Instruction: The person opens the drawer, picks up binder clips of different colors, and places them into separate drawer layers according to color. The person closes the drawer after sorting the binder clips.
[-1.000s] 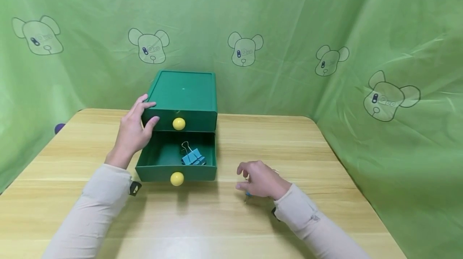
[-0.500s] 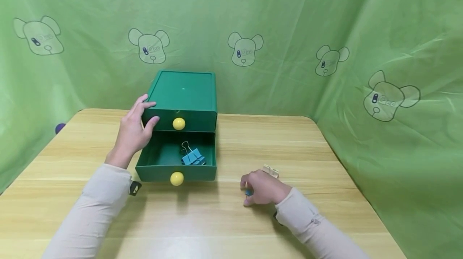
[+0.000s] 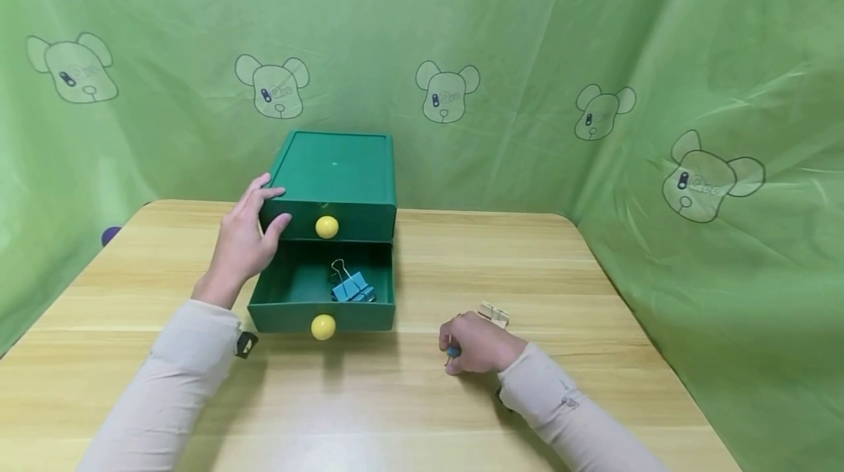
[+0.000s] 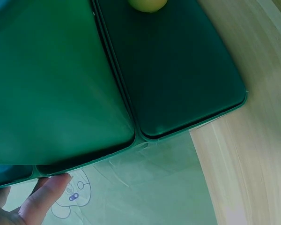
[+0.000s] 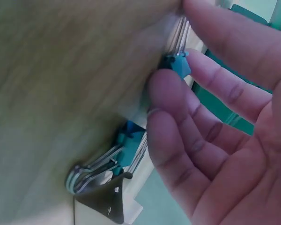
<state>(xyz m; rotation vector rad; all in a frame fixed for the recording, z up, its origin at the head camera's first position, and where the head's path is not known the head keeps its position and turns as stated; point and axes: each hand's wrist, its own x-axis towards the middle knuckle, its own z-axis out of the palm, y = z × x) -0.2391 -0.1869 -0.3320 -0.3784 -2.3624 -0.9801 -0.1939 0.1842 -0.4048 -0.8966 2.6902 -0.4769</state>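
Observation:
My left hand (image 3: pixel 240 248) rests on the left side of the green drawer cabinet (image 3: pixel 332 164), fingers fairly straight, thumb at its front. Below, the pulled-out lower drawer (image 3: pixel 277 316) contains blue binder clips (image 3: pixel 352 287). Low over the table to the right, my right hand (image 3: pixel 484 344) pinches a small blue binder clip (image 3: pixel 453 350). The right wrist view shows that clip (image 5: pixel 180 64) between thumb and fingers (image 5: pixel 166 91), wire handles towards the thumb. Beside the curled fingers, another blue clip (image 5: pixel 133 145) lies near a dark-looking clip (image 5: pixel 107 201).
A pale gold clip (image 3: pixel 494 313) lies on the wooden table (image 3: pixel 514 259), just behind my right hand. The upper drawer's yellow knob (image 3: pixel 327 227) faces front, with the lower drawer's knob (image 3: pixel 323 327) below. Green curtains (image 3: pixel 514 149) stand behind and to the right.
My right hand has moved slightly down and right, and its fingers have closed round the small blue clip. More of the gold clip shows behind it. The left hand stays on the cabinet.

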